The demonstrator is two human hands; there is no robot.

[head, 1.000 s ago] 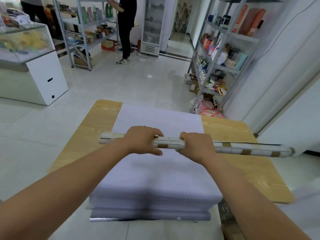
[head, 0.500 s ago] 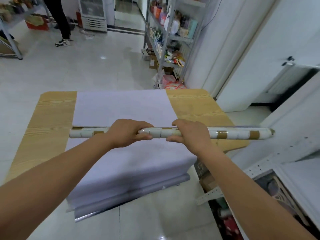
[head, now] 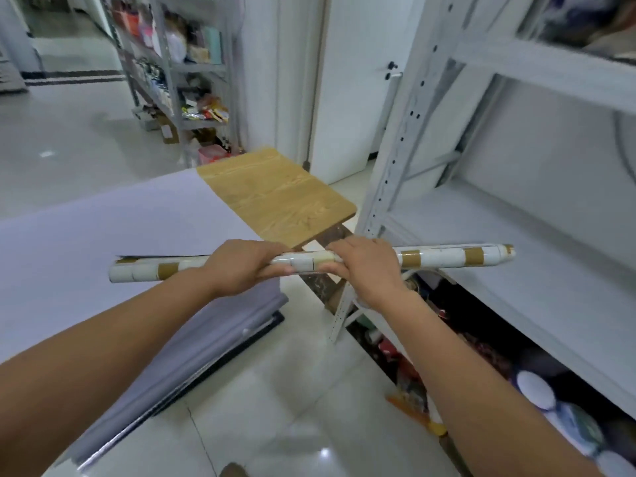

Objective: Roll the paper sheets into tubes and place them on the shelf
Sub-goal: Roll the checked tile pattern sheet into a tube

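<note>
A long rolled paper tube (head: 444, 258), white with brown bands, is held level in the air. My left hand (head: 246, 266) grips it left of its middle and my right hand (head: 366, 266) grips it just right of the middle. The tube's right end reaches over the white shelf board (head: 516, 215) of the metal shelf unit on the right. A stack of pale lilac paper sheets (head: 113, 235) lies on the wooden table (head: 282, 197) to the left and hangs over its near edge.
The shelf's perforated white upright (head: 392, 160) stands just behind my right hand. Assorted goods fill the lower shelf (head: 537, 394) at the bottom right. A stocked grey rack (head: 175, 70) stands at the back. A white door (head: 358, 80) is behind the table.
My view and both hands have swung right with the tube, away from over the paper stack. The tube's right end now lies over the white shelf board.
</note>
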